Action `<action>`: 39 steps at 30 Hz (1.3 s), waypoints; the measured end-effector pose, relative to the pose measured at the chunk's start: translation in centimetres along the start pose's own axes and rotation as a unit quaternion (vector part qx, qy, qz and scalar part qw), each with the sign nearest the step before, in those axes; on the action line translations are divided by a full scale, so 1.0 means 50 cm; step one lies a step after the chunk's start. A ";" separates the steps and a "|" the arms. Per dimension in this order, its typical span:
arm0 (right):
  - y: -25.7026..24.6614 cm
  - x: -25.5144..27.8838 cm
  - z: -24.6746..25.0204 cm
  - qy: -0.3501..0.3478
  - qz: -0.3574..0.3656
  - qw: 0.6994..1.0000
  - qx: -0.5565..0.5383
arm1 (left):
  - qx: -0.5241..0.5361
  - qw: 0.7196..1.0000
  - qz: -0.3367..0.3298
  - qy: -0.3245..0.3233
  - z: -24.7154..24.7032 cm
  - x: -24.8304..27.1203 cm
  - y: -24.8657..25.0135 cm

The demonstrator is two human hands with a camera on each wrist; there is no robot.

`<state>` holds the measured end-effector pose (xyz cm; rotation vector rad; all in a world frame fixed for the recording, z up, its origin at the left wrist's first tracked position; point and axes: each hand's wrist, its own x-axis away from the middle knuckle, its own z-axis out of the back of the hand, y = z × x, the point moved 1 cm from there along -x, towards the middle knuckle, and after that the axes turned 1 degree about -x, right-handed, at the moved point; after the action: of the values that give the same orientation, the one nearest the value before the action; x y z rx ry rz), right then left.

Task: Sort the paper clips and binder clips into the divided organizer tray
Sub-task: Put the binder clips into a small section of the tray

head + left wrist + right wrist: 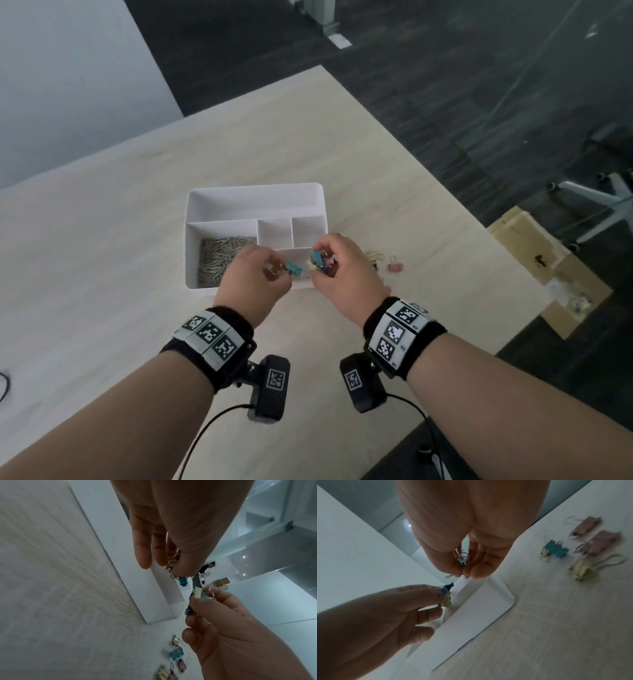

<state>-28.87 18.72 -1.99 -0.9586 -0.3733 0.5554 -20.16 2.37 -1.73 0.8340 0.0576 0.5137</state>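
The white divided tray point(255, 189) sits mid-table, with a heap of silver paper clips point(219, 257) in its front left compartment. My left hand point(275, 274) pinches a teal binder clip point(294, 269) by its wire handles over the tray's front right part; in the right wrist view a cream clip point(447, 601) is also in that hand. My right hand point(320, 255) grips a bunch of binder clips point(322, 265), teal, cream and dark, just beside it. Loose binder clips point(395, 265) lie on the table right of the tray, among them teal point(556, 549), pink point(599, 543) and yellow point(583, 569).
The light wooden table point(308, 137) ends a short way right of the loose clips. Cardboard boxes point(548, 267) and a chair base point(599, 202) stand on the dark floor beyond. A black cable point(5, 383) lies at the table's left edge.
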 end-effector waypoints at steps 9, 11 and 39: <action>0.027 0.011 0.030 0.010 0.013 0.997 0.070 | -0.038 0.999 -0.023 0.019 -0.009 -0.004 0.006; 0.069 0.032 0.072 0.046 -0.019 0.995 0.081 | -0.026 0.997 -0.065 0.029 -0.018 0.007 0.015; 0.188 0.093 0.133 -0.012 -0.100 0.973 0.208 | -0.242 0.927 -0.190 -0.215 -0.274 0.013 0.121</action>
<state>-31.27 30.15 -6.19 -0.5039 -0.3532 0.4374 -25.49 15.53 -6.57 0.4146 -0.2984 -0.0375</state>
